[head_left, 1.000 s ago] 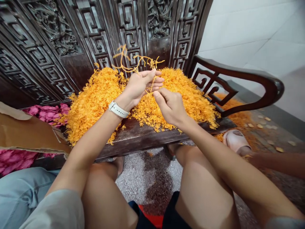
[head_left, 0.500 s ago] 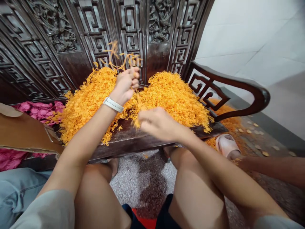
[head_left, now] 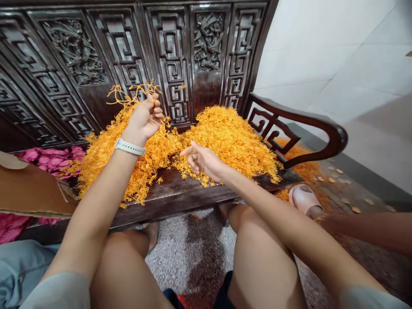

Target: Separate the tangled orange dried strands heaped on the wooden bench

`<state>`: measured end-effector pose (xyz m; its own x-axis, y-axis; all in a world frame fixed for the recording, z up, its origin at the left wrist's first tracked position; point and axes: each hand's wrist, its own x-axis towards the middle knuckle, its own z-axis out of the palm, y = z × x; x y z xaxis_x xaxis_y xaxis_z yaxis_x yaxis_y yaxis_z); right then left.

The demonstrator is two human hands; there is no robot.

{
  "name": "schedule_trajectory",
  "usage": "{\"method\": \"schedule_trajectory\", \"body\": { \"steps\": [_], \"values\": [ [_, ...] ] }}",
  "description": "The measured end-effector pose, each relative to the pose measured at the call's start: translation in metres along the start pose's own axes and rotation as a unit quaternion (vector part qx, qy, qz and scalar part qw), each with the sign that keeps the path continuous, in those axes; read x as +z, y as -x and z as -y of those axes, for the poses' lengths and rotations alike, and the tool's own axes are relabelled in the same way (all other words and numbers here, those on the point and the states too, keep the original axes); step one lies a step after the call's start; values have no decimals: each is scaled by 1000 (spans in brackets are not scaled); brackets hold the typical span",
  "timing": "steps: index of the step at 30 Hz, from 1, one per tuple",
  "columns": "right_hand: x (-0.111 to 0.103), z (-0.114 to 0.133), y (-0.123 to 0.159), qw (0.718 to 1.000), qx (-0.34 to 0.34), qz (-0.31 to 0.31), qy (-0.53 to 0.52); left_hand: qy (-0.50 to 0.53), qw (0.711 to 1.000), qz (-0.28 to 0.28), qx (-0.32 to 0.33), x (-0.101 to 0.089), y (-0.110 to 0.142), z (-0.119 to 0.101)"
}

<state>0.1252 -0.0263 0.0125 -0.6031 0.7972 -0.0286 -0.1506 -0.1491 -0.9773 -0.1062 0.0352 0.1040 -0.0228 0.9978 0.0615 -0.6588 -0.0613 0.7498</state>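
Observation:
My left hand (head_left: 146, 116), with a white band on its wrist, is raised over the left pile of orange plastic flower pieces (head_left: 106, 159). Its fingers close on a bunch of thin, branching orange plastic strands (head_left: 124, 94) that stick up and out to the left. Lower and to the right, my right hand (head_left: 204, 161) is in front of the right pile of orange pieces (head_left: 231, 137). Its index finger points left and the other fingers curl loosely apart, with no piece gripped between them. A thin orange loop seems to lie across a finger.
Both piles lie on a dark carved wooden bench (head_left: 180, 189) with a curved armrest (head_left: 334, 133). At left are a cardboard box (head_left: 35, 184) and magenta flowers (head_left: 48, 159). Another person's sandalled foot (head_left: 305, 199) is at right, near orange bits on the floor (head_left: 305, 159).
My left hand has moved left and slightly down with the strands. My right hand, blurred and closed near an orange piece before, has opened its fingers. The view has shifted a little.

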Motion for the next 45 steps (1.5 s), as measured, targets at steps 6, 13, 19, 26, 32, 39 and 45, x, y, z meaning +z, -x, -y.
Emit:
{"method": "schedule_trajectory", "body": {
  "steps": [6, 13, 19, 26, 32, 39, 45],
  "values": [
    [-4, -11, -4, 980, -50, -16, 190, -14, 999, 29, 25, 12, 7, -2],
    [-10, -10, -7, 986, -33, -47, 153, -54, 998, 6, 23, 32, 24, 3],
    [-7, -1, -4, 993, -74, -85, 32, -23, 997, 40, -65, 48, 36, 15],
    [-18, 5, -2, 987, -98, -126, -28, -34, 995, 50, -83, 55, 35, 23],
    [-16, 0, 1, 997, -46, -52, -31, -29, 999, 29, -29, 54, 37, 26],
    [-16, -5, -1, 996, -5, -1, -87, -16, 1000, 23, -11, 57, 37, 30],
    [19, 14, 26, 945, 54, 321, 26, -31, 997, -55, 54, 13, -5, 19]
  ]
}}
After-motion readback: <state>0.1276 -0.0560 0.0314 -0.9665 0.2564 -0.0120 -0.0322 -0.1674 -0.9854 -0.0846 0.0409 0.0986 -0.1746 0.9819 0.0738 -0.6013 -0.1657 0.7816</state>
